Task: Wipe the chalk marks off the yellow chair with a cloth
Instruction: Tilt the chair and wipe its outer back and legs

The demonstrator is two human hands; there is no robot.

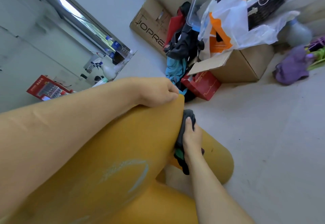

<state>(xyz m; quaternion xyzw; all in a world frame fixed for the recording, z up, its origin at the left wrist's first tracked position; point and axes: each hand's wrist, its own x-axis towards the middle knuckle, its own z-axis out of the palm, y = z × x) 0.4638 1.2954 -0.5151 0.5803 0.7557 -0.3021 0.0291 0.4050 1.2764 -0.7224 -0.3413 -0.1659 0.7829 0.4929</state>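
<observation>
**Cloth on the chair's edge, the big chalk loop not yet wiped**

My right hand [191, 139] is closed round a bunched dark grey cloth [190, 114]. The thumb lies along the top of it and the other fingers wrap underneath, out of sight. I am pressing it against the right-hand edge of the smooth mustard-yellow chair [123, 136]. My left hand [158, 92] has its fingers curled over the top corner of the chair's back, just above the cloth, which I judge is to keep the chair steady.

I judge most of the task is still to do. A pale chalk loop [116, 169], with a smudged patch inside it, remains on the broad face of the chair back. It sits lower than the cloth, toward me, and well apart from it. A fainter trace shows at the chair's lowest visible part. I cannot tell whether the edge under the cloth carries chalk.

Beyond the chair's top corner, on the pale floor, stand a red paper bag [202, 85] and an open brown cardboard box [242, 65].
</observation>
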